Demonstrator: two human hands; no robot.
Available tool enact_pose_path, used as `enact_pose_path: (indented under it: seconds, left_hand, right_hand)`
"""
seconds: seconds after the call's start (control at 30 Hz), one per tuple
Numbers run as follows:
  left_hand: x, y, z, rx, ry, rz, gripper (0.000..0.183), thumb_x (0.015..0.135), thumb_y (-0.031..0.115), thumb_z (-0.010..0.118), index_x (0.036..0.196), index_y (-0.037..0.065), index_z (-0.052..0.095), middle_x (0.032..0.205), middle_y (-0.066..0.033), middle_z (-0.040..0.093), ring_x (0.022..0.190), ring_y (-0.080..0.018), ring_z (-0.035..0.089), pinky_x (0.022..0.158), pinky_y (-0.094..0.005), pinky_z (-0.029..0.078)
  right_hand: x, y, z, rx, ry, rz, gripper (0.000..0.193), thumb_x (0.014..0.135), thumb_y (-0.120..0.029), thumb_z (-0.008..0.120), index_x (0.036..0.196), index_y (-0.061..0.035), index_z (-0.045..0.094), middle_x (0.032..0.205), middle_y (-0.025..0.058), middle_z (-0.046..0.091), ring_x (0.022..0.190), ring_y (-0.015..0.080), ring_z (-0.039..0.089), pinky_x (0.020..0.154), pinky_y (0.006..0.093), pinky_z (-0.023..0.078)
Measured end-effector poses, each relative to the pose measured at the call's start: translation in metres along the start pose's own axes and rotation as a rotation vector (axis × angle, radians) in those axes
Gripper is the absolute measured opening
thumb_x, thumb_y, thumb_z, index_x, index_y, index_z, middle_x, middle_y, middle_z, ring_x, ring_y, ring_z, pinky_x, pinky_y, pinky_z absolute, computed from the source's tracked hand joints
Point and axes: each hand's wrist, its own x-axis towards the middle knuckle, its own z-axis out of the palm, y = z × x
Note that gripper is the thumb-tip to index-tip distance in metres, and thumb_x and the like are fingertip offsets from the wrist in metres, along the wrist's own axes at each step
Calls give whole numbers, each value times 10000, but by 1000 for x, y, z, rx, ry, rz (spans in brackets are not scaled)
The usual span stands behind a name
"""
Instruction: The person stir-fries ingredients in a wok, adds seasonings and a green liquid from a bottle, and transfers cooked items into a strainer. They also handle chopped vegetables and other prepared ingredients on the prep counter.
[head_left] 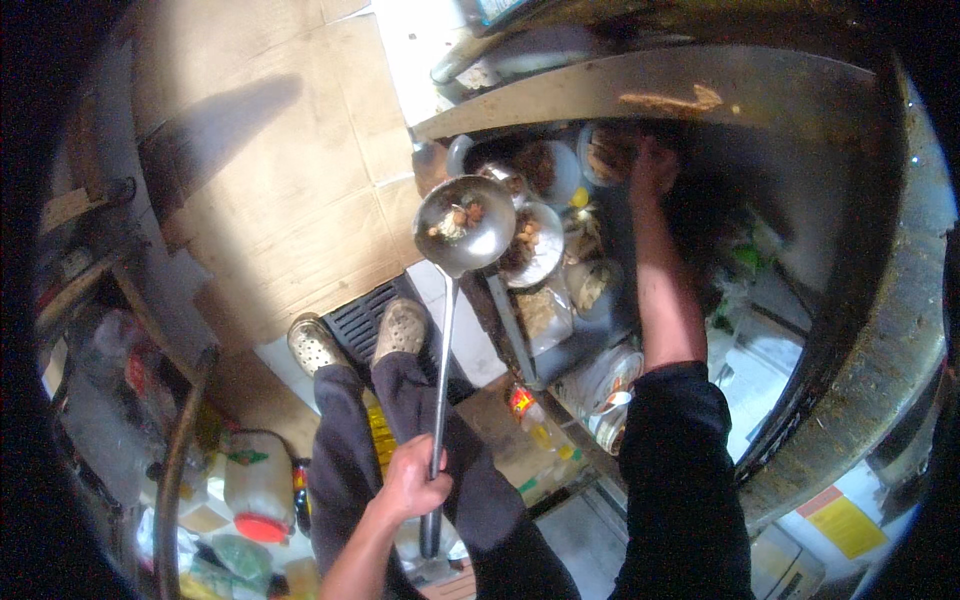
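My left hand [412, 482] is closed round the handle of a long metal ladle [488, 222]. Its round bowl is held out ahead, with brown and pale dried pieces, likely spices, lying inside. My right hand [655, 168] reaches far forward under a curved ledge, at a bowl of brown stick-like pieces [606, 153]; shadow hides its fingers. Beside the ladle stand a white bowl of round brown pieces [528, 245] and another bowl of dark brown bits [545, 168]. Nearer lie clear bags of pale dried stuff [592, 285].
A curved metal counter edge [870, 400] runs along the right, and a ledge [640, 88] overhangs the bowls. Cardboard [280, 180] covers the floor ahead. Below are a floor drain grate [375, 325], a red-labelled bottle [528, 408] and a red-lidded jug [258, 485].
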Motion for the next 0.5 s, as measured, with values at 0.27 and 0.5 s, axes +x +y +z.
enact_pose_path:
  seconds: [0.27,0.5]
  left_hand:
    - [-3,-2,-1,1,18,-10,160,564,11,577,674,40,465,640,-134,481,618,-329,509,564,-394,411]
    - [0,-4,-3,3,10,21,157,568,7,567,676,40,459,639,-135,476,624,-333,506,564,-397,407]
  right_hand:
    - [-65,-29,-64,744,-23,364,225,939,-277,484,960,-61,544,862,58,569,778,176,545,691,335,486]
    - [-175,-23,-110,930,-364,872,216,960,-291,464,1016,-89,516,796,28,536,631,134,505,544,256,436]
